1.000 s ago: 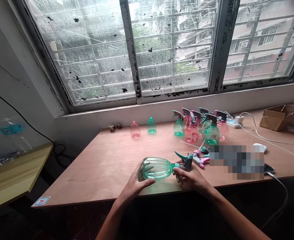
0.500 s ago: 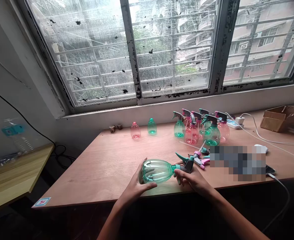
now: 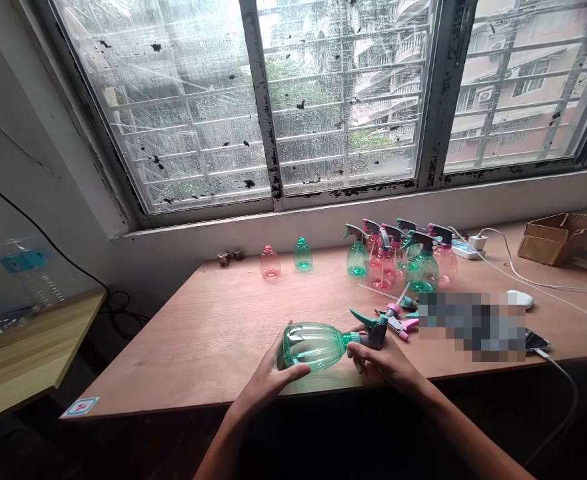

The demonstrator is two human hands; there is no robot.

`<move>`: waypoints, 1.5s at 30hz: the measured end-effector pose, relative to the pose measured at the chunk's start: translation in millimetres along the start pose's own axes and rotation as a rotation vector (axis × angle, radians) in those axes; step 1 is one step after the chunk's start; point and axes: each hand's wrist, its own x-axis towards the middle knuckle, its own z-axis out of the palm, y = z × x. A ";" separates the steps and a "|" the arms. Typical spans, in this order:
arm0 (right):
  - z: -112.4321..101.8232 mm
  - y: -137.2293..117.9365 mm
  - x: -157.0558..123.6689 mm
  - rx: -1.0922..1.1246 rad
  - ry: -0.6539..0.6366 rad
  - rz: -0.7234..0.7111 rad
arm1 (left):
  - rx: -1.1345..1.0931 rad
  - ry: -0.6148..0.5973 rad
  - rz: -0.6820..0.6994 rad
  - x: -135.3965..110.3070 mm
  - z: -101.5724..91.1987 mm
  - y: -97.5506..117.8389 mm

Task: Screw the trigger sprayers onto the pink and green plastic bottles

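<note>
A plywood table (image 3: 173,360) ran along beneath the window. Near the wall stood two small brown blocks (image 3: 230,255), a bare pink bottle (image 3: 270,264) and a bare green bottle (image 3: 302,257), both without sprayers. Further right, pink and green spray bottles (image 3: 383,268) stood upright, bunched close. Loose trigger sprayers (image 3: 396,325) lay just in front. Also there: power strip (image 3: 466,249), white mouse (image 3: 519,299), phone (image 3: 536,341), cardboard box (image 3: 553,240).

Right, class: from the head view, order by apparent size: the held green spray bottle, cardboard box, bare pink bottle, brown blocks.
1. Too close to rank: the green spray bottle and the cardboard box; the bottle is nearer the camera.
2. The pink bottle.
3. The brown blocks.
</note>
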 end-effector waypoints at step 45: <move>3.6 -0.7 2.7 0.007 0.092 -0.039 | -0.041 -0.015 0.041 0.8 1.8 -8.2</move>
